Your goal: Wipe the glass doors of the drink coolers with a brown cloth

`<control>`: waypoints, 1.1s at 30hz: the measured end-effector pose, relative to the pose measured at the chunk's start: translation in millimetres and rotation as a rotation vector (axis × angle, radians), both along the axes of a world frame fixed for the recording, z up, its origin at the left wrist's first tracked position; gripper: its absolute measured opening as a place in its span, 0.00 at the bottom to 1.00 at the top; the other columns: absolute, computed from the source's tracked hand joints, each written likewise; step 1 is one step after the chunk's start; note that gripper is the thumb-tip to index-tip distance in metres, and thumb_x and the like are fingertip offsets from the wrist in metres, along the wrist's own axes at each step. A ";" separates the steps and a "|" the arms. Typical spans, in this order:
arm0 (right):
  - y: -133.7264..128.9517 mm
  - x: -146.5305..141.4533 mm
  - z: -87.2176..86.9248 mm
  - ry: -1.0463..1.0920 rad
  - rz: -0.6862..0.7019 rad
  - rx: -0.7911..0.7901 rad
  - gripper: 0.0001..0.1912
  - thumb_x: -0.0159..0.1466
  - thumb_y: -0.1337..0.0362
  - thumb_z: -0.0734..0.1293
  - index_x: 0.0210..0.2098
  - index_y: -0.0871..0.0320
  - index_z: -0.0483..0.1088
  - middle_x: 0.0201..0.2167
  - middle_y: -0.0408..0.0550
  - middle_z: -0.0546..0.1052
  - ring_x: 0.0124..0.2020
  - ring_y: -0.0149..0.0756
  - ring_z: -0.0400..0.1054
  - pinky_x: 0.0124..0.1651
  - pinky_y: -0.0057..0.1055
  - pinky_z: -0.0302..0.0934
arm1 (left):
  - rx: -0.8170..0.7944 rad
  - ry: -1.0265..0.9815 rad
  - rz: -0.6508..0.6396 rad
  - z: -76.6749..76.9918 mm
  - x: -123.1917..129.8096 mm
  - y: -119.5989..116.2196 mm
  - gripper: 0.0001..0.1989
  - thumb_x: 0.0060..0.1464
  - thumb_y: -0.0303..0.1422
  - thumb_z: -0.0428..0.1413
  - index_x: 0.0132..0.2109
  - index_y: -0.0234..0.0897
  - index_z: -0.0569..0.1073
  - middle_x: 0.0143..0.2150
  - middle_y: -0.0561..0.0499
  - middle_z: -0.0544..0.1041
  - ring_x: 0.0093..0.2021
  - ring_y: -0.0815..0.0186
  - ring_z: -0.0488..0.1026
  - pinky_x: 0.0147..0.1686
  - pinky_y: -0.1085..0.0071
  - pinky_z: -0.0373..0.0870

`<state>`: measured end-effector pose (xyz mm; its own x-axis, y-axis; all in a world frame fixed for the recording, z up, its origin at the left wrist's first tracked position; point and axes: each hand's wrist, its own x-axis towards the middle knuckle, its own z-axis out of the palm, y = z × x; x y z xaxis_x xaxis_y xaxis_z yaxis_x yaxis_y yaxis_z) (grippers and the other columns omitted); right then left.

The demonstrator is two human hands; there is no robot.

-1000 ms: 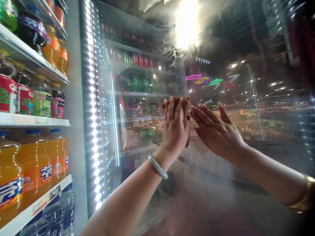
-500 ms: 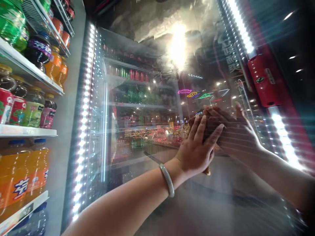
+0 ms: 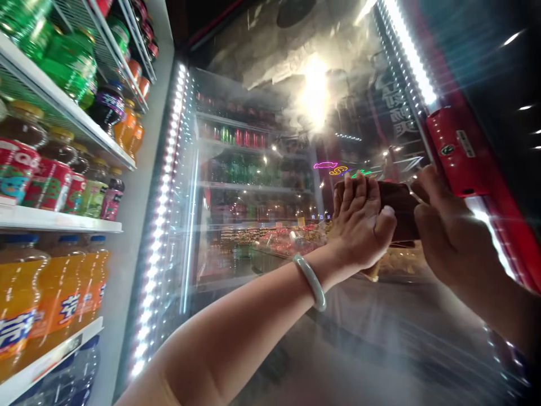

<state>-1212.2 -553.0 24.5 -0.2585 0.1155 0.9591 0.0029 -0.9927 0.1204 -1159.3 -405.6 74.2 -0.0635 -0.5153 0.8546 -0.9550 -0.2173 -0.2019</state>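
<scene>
A brown cloth [image 3: 395, 200] lies bunched against the fogged glass door [image 3: 262, 316] of a drinks cooler. My left hand [image 3: 359, 225], with a pale bangle [image 3: 310, 282] at its wrist, rests spread over the left part of the cloth, fingers pointing up. A light-edged corner of cloth hangs below that palm. At the cloth's right end is my right hand [image 3: 448, 225], slightly blurred, thumb and fingers closed on its edge. What lies under my left palm is hidden.
On the left, cooler shelves [image 3: 71, 220] hold orange soda bottles [image 3: 63, 299], green bottles [image 3: 74, 65] and red-labelled bottles [image 3: 51, 180]. LED strips [image 3: 163, 208] line the door's sides. A red frame piece [image 3: 459, 152] stands close beyond my right hand. Shelves and lights reflect in the glass.
My right hand has moved from lying flat beside the left to the cloth's right edge, where its fingers have closed. More of the cloth shows. The view has shifted slightly left.
</scene>
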 end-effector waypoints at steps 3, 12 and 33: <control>23.9 10.3 -6.7 0.057 0.129 -0.051 0.35 0.76 0.56 0.54 0.78 0.40 0.36 0.79 0.44 0.46 0.77 0.48 0.47 0.73 0.56 0.59 | -0.014 0.299 -0.247 5.3 -8.7 -5.1 0.32 0.72 0.37 0.29 0.79 0.46 0.38 0.82 0.61 0.42 0.80 0.68 0.31 0.78 0.60 0.43; 31.1 21.0 25.8 0.010 -0.203 0.007 0.31 0.74 0.62 0.58 0.73 0.69 0.57 0.74 0.66 0.59 0.76 0.57 0.51 0.75 0.54 0.56 | -0.024 0.116 -0.111 1.3 11.4 31.3 0.31 0.73 0.39 0.33 0.79 0.45 0.41 0.82 0.57 0.42 0.80 0.69 0.33 0.78 0.59 0.33; 59.2 30.0 30.5 0.224 -0.301 -0.301 0.23 0.71 0.62 0.63 0.64 0.53 0.70 0.72 0.54 0.64 0.75 0.53 0.55 0.76 0.56 0.53 | -0.149 -0.214 0.389 -10.1 72.9 90.9 0.33 0.71 0.34 0.38 0.77 0.23 0.47 0.80 0.40 0.48 0.80 0.61 0.39 0.79 0.54 0.35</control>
